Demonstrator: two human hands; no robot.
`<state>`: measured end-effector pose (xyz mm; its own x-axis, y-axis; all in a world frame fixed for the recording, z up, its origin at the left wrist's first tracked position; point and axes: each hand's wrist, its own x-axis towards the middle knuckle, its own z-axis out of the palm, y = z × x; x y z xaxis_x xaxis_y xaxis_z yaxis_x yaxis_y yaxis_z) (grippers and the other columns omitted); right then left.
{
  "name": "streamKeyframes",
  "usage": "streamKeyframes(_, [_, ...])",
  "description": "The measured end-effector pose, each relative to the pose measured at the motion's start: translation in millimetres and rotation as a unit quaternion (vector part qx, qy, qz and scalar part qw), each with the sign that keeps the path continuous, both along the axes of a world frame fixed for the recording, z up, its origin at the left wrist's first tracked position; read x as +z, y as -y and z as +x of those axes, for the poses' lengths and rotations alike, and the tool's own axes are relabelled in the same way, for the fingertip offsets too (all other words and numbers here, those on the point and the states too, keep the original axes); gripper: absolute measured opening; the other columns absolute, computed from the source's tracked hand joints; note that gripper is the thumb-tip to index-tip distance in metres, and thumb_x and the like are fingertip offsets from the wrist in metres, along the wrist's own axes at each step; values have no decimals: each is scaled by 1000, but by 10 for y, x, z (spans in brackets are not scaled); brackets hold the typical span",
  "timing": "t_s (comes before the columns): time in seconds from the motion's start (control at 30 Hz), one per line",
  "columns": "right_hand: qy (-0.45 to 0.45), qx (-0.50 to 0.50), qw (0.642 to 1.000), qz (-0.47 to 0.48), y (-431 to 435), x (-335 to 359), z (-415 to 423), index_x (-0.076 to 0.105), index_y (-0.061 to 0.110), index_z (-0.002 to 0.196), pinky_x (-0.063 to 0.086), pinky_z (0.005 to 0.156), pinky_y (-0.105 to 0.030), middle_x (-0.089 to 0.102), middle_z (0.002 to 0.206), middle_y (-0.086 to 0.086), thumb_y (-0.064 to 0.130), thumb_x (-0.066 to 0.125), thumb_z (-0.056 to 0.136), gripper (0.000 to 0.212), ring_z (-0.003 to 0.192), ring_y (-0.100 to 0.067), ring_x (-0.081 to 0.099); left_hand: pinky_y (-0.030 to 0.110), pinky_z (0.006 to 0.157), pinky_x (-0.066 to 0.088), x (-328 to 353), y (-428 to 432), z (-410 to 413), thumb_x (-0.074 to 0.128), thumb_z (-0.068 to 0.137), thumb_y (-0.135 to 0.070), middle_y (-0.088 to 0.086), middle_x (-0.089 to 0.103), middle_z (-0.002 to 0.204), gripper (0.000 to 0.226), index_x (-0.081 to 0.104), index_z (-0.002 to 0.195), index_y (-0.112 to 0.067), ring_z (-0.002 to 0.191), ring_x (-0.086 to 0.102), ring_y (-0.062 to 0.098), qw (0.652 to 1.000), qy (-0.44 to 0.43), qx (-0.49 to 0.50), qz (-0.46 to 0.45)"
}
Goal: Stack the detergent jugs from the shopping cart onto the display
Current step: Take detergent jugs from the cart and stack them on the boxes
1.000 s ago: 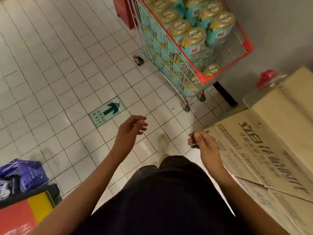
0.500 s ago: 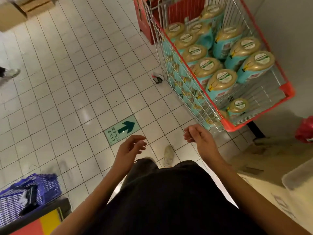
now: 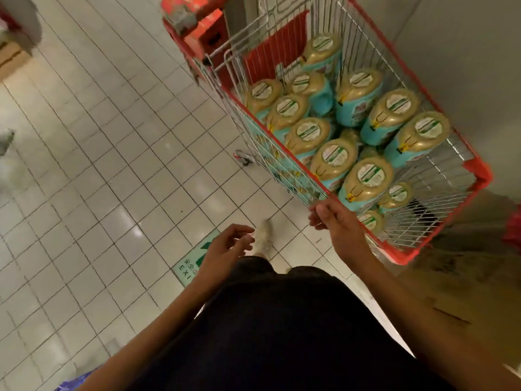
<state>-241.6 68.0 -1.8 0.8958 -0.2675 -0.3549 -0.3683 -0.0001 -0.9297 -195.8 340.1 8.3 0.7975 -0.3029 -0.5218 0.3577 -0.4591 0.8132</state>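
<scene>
A wire shopping cart (image 3: pixel 476 176) with a red rim stands ahead on the right, against a grey wall. Several teal detergent jugs (image 3: pixel 363 182) with gold caps stand packed inside it. My right hand (image 3: pixel 335 221) hovers at the cart's near corner, fingers loosely curled, holding nothing. My left hand (image 3: pixel 225 246) hangs lower and to the left over the tiled floor, fingers relaxed and empty. The display is not in view.
White floor tiles spread to the left, with a green EXIT arrow sticker (image 3: pixel 191 263) by my feet. A red crate (image 3: pixel 197 26) sits behind the cart. Brown cardboard (image 3: pixel 462 292) lies at the right. A cardboard box (image 3: pixel 11 57) is at far left.
I have stepped closer to the cart, which now fills the upper right. My right hand rose to the cart's near corner; my left hand stayed low. The printed cardboard has left the view.
</scene>
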Motion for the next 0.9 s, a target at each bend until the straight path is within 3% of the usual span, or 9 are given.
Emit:
streamKeyframes(0.27, [-57, -178, 982, -21, 232, 57, 289, 68, 3, 108, 56, 79, -27, 72, 95, -17, 9, 57, 108, 13, 84, -16, 67, 33, 86, 58, -149, 885, 1336, 59, 106, -25, -9, 76, 101, 20, 67, 107, -43, 92, 73, 9, 970, 16, -241, 14])
streamKeyframes(0.33, [-62, -200, 977, -36, 369, 88, 315, 69, 8, 105, 56, 84, -31, 71, 94, -12, 6, 59, 106, 11, 87, -18, 66, 33, 86, 57, -200, 1161, 1511, 62, 105, -26, -6, 75, 102, 16, 66, 106, -42, 92, 71, 11, 958, 19, -286, 19])
streamKeyframes(0.43, [-84, -202, 972, -84, 652, 57, 334, 69, 10, 106, 53, 89, -32, 71, 97, -2, 5, 62, 104, 9, 94, -20, 68, 24, 80, 51, -343, 1566, 1624, 67, 103, -31, -14, 71, 101, 7, 67, 109, -35, 85, 66, -2, 942, 27, -334, 23])
streamKeyframes(0.53, [-115, -172, 967, -149, 1036, -57, 339, 68, 11, 106, 46, 79, -10, 69, 95, 6, 5, 65, 102, 8, 84, 7, 62, 25, 82, 49, -504, 1971, 1571, 69, 102, -32, -12, 70, 107, 26, 66, 125, -22, 92, 64, -2, 923, 27, -381, 37])
streamKeyframes(0.6, [-138, -149, 962, -181, 1330, -147, 377, 68, 13, 109, 44, 76, -6, 68, 97, 6, 6, 66, 101, 11, 84, 10, 61, 33, 92, 53, -610, 2203, 1479, 71, 100, -30, -1, 71, 117, 36, 62, 132, -14, 101, 66, 11, 917, 24, -395, 51])
streamKeyframes(0.7, [-170, -99, 955, -220, 1767, -311, 456, 67, 11, 118, 54, 89, -28, 70, 108, -5, 9, 67, 100, 18, 99, -14, 66, 41, 105, 51, -750, 2459, 1279, 74, 98, -30, 10, 64, 135, 53, 52, 143, -10, 122, 63, 23, 920, 3, -384, 79])
streamKeyframes(0.77, [-183, -42, 947, -259, 2035, -420, 514, 63, 9, 122, 55, 93, -40, 66, 114, -7, 9, 71, 96, 28, 103, -22, 63, 40, 103, 51, -833, 2595, 1155, 76, 96, -32, 9, 61, 138, 61, 47, 145, -10, 123, 62, 23, 928, -12, -360, 98])
streamKeyframes(0.83, [-190, 30, 934, -302, 2271, -528, 574, 59, 11, 129, 54, 96, -45, 61, 124, -9, 9, 76, 91, 42, 111, -23, 59, 35, 94, 50, -911, 2718, 1052, 79, 92, -32, 5, 62, 133, 62, 48, 142, -10, 115, 63, 20, 938, -25, -330, 107])
streamKeyframes(0.9, [-203, 117, 917, -324, 2499, -633, 644, 53, 14, 144, 48, 107, -45, 52, 143, -15, 13, 80, 88, 62, 130, -31, 53, 37, 97, 50, -991, 2853, 966, 83, 89, -29, 7, 62, 135, 64, 50, 140, -9, 121, 63, 24, 943, -27, -311, 118])
